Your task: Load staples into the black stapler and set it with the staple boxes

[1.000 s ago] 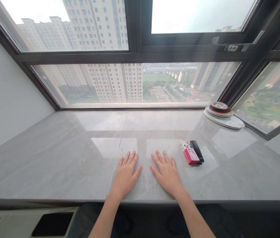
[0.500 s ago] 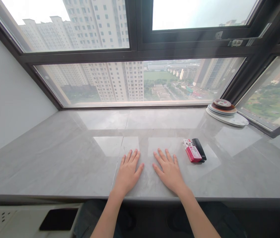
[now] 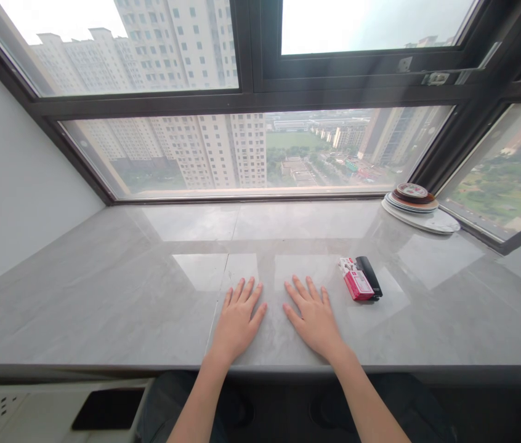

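My left hand (image 3: 236, 321) lies palm down on the grey marbled sill (image 3: 103, 295), its fingers spread and nothing in it. To its right, my right hand (image 3: 313, 319) rests flat in the same way, also holding nothing, with a gap between the two thumbs. A small pink and white box (image 3: 355, 280) lies to the right of my right hand, apart from it. Against the box's right side is a black stapler-like object (image 3: 369, 277).
Stacked plates (image 3: 415, 203) stand in the back right corner by the dark window frame (image 3: 251, 101). Below the sill's front edge at the left, a dark flat object (image 3: 108, 409) lies on a white perforated surface (image 3: 34, 412). A white wall (image 3: 11, 166) bounds the left side.
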A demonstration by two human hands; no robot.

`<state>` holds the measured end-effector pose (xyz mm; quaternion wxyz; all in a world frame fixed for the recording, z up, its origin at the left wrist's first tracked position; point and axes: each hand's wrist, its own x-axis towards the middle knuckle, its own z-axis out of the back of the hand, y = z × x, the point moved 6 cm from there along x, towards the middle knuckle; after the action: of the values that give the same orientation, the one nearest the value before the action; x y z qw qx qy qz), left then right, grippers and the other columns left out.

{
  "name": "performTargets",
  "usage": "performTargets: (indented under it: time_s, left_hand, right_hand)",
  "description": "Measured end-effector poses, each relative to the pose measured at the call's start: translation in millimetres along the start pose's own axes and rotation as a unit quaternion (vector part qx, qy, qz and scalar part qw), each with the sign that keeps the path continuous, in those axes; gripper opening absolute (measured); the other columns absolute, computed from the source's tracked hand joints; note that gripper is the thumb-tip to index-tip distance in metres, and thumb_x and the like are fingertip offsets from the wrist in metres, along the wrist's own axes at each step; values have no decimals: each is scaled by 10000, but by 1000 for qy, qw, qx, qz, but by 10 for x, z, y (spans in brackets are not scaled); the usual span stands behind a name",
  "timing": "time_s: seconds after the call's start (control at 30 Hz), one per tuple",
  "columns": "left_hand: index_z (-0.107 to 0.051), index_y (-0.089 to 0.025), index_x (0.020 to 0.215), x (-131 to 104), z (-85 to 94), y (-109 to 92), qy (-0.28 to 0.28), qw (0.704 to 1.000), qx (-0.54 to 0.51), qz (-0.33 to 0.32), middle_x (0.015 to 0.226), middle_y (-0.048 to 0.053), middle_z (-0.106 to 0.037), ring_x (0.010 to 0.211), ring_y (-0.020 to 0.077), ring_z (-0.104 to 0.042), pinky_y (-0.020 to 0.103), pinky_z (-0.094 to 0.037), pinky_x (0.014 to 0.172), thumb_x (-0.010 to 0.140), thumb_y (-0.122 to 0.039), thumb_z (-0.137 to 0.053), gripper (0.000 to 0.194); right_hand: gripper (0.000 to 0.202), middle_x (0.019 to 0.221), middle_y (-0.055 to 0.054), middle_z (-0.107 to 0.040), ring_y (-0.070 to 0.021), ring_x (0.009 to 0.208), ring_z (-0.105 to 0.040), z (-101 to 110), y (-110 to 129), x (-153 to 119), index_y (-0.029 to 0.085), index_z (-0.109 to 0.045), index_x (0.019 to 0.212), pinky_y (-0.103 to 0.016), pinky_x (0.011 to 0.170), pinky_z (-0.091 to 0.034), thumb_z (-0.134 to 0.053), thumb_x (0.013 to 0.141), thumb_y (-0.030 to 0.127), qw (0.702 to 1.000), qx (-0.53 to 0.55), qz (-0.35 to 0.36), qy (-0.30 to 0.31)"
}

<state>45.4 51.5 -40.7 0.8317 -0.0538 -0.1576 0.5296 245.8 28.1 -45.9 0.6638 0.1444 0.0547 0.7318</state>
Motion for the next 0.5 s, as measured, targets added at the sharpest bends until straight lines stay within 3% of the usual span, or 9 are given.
performTargets:
  time_s: [0.5]
  left_hand:
    - [-363,-380,1610,-11,0,7,-3,1000,-15,2,1711,-20,-264,1606,261,-175,540,-188,1295,1085,-478,-384,535]
  right_hand:
    - [570,1716,39,-241,-321,1603,-91,-6,-11,4,377,-367,1624,-598,1267,-78,-423,1065,475,1000,26,8,-7]
